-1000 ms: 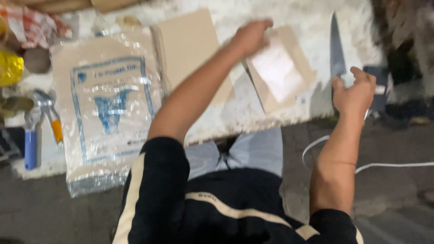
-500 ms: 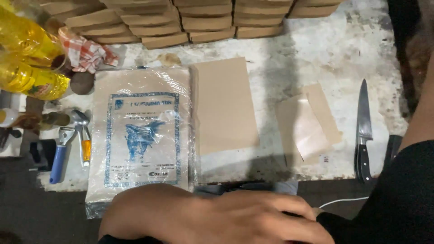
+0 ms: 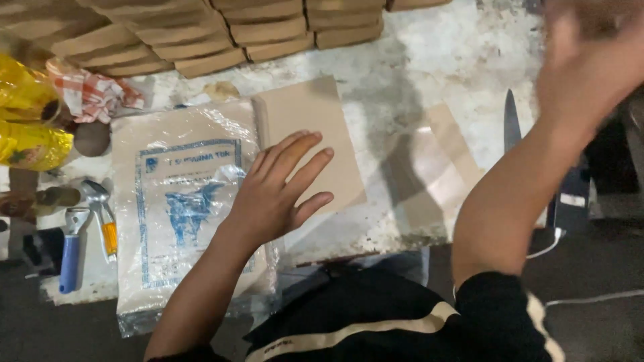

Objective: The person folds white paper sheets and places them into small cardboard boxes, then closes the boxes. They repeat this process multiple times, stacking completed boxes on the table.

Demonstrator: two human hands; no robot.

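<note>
Your left hand lies flat, fingers spread wide, holding nothing; its fingertips rest on the near left part of the tan block, apparently pressing it down so it stays put on the worn white table.

Taking the tan block as landmark: it lies flat near the middle of the table. Touching its left edge is a clear plastic sack with a blue print, lying flat with its near end over the table's edge. Beyond the block, stacked brown slabs line the far side. To its right lie thin tan sheets, and further right a knife, its point aimed away from you.

Your right hand is raised above the knife's side of the table, blurred; whether its fingers are open or closed cannot be told. Far left of the block lie pliers with blue and orange grips.
</note>
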